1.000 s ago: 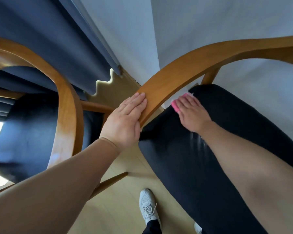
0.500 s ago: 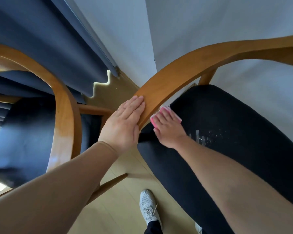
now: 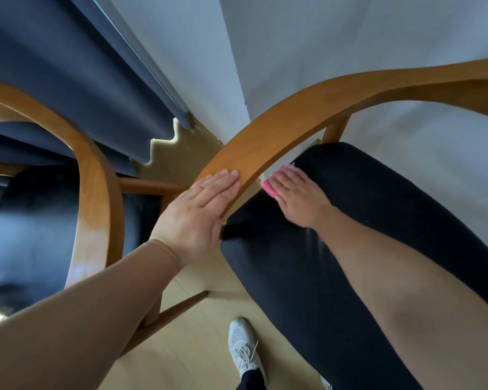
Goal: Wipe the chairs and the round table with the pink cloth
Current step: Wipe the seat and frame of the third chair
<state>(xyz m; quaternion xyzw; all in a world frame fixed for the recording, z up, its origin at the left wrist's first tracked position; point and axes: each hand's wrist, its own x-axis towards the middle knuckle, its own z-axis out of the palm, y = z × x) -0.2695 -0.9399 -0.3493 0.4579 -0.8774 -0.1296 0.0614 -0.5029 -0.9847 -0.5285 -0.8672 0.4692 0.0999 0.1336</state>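
Observation:
A chair with a black seat [image 3: 378,220] and a curved wooden back rail [image 3: 293,122] stands in front of me. My left hand [image 3: 195,212] rests flat on the lower end of that rail, fingers straight. My right hand [image 3: 299,195] presses the pink cloth [image 3: 269,187] flat onto the seat's far left part, under the rail; only the cloth's edges show past my fingers. A second chair with a wooden rail [image 3: 96,192] and a dark seat [image 3: 31,235] stands at the left. The round table is out of view.
Dark blue curtains [image 3: 68,80] hang at the upper left and white walls [image 3: 321,38] meet in a corner behind the chairs. The floor is pale wood [image 3: 195,347]. My shoe [image 3: 243,347] stands on it between the two chairs.
My right hand has slid the pink cloth away from me along the seat, back toward the far edge under the rail. My left hand has stayed on the rail.

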